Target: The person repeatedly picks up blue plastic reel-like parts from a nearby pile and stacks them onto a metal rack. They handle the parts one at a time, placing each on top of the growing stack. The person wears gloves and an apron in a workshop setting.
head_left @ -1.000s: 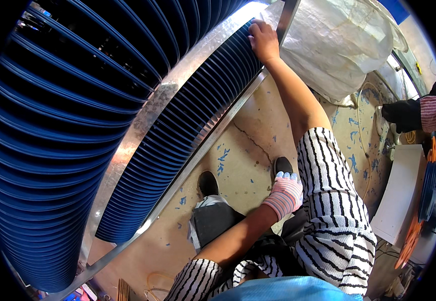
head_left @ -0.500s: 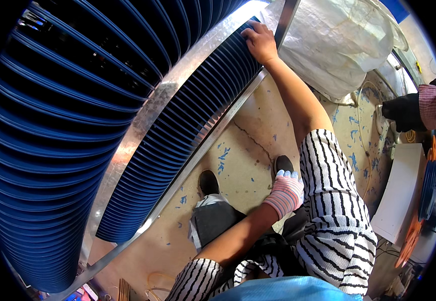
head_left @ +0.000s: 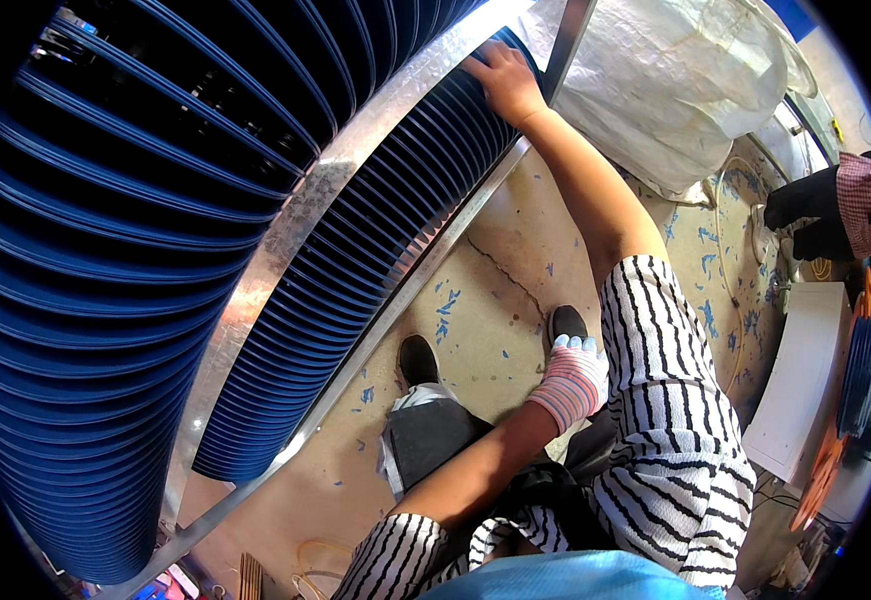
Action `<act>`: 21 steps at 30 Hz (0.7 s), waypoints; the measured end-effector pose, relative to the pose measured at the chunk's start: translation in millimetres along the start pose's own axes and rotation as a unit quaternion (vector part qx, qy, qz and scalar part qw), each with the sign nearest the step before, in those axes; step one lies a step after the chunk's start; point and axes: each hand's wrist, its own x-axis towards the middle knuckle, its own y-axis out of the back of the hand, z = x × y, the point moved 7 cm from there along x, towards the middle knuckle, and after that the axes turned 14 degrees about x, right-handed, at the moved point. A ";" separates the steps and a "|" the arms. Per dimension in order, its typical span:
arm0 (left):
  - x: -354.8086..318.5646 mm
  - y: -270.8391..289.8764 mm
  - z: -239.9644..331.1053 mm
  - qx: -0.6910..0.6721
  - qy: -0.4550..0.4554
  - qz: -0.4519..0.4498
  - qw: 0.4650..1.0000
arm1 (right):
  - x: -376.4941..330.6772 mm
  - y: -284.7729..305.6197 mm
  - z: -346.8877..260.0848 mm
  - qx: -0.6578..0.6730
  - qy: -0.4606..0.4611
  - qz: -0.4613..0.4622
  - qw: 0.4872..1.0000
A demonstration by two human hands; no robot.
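Note:
My right hand (head_left: 505,82), bare, lies at the far end of a narrow row of thin blue ribs (head_left: 355,240), which look like ring or coil edges side by side. Its fingers are spread over the ribs, with some tips hidden among them. My left hand (head_left: 570,385) wears a pink-and-grey striped glove with pale blue fingertips. It rests low by my knee, fingers side by side and pointing away, holding nothing that I can see. A metal bar (head_left: 275,240) separates the narrow row from a much bigger bank of blue ribs (head_left: 85,400) on the left.
A metal rail (head_left: 405,300) edges the narrow row. White sheeting (head_left: 665,90) hangs beyond my right hand. Blue scraps (head_left: 445,312) litter the cracked floor. At right are a white panel (head_left: 795,380), an orange reel (head_left: 820,480) with blue coils, and another person's dark-trousered legs (head_left: 805,210).
My right hand has shifted slightly left, its fingers spreading wider, and blue ribs now show to its right. My left hand stays put. The other person's legs at right have moved apart.

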 end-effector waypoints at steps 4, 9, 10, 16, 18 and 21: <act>-12.1 19.2 -2.6 -0.004 -0.026 0.000 1.000 | -1.0 1.0 -0.2 0.026 0.001 -0.016 1.000; -9.4 13.8 -2.4 -0.025 -0.010 0.012 1.000 | -5.5 4.0 -2.1 0.062 -0.038 0.031 0.997; -9.3 12.3 -1.6 -0.019 -0.013 0.014 1.000 | -5.5 3.1 -3.3 0.064 -0.039 0.036 0.997; -14.8 19.6 -7.1 0.002 -0.011 -0.025 1.000 | -3.5 4.5 -15.8 0.034 0.010 0.031 0.999; -11.1 10.4 -3.1 -0.006 -0.017 -0.012 1.000 | -3.5 3.6 -20.2 0.044 0.030 0.020 0.998; -10.4 13.6 -3.5 -0.013 -0.024 -0.031 0.999 | -3.8 2.0 -33.5 0.028 0.072 -0.002 0.997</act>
